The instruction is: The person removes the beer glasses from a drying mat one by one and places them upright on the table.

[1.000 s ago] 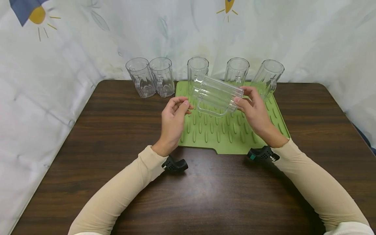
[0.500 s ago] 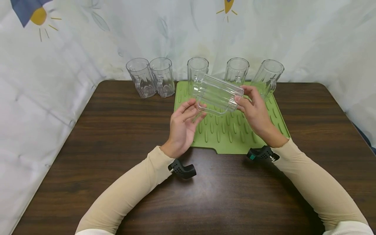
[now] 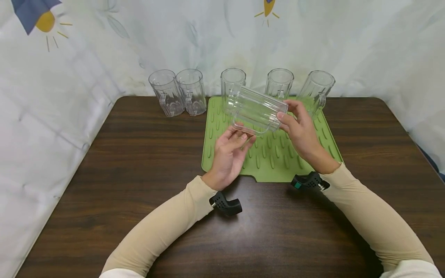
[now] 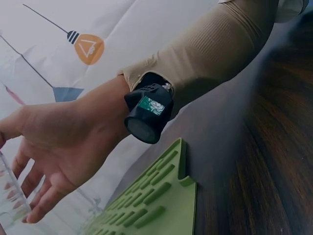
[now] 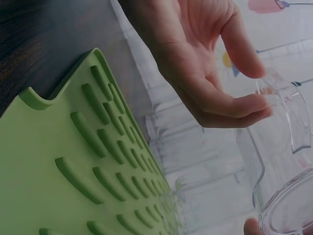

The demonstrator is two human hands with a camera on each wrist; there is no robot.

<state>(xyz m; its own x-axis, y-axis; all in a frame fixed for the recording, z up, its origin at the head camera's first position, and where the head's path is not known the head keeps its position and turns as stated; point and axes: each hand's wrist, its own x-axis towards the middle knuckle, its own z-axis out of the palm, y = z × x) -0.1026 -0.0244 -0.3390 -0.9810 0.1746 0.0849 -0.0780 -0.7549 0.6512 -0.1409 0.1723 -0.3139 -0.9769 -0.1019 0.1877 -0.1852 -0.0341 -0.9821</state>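
My right hand [image 3: 300, 133] pinches one end of a clear, ribbed mug [image 3: 260, 106], held tilted sideways above a green mat [image 3: 278, 175]. Its handle faces down toward me. My left hand [image 3: 227, 156] is at the handle's left part, thumb in front and fingers behind, loosely bent. In the left wrist view, spread fingers of my left hand [image 4: 63, 142] reach behind the mug [image 4: 11, 200]; whether they grip it is unclear. The right wrist view has my right hand [image 5: 205, 63] with thumb and fingertips on the mug [image 5: 291, 208].
Two clear mugs [image 3: 168, 96] [image 3: 192, 96] stand close together behind the mat's left side. Three more [image 3: 233, 79] [image 3: 279, 83] [image 3: 313, 92] stand along its back edge, the rightmost leaning in view. A white patterned curtain [image 3: 365, 46] hangs behind the dark wooden table [image 3: 132, 154].
My left hand has moved right, from beside the mug to its handle, and its palm has turned upward. My right hand and the mug have hardly moved.
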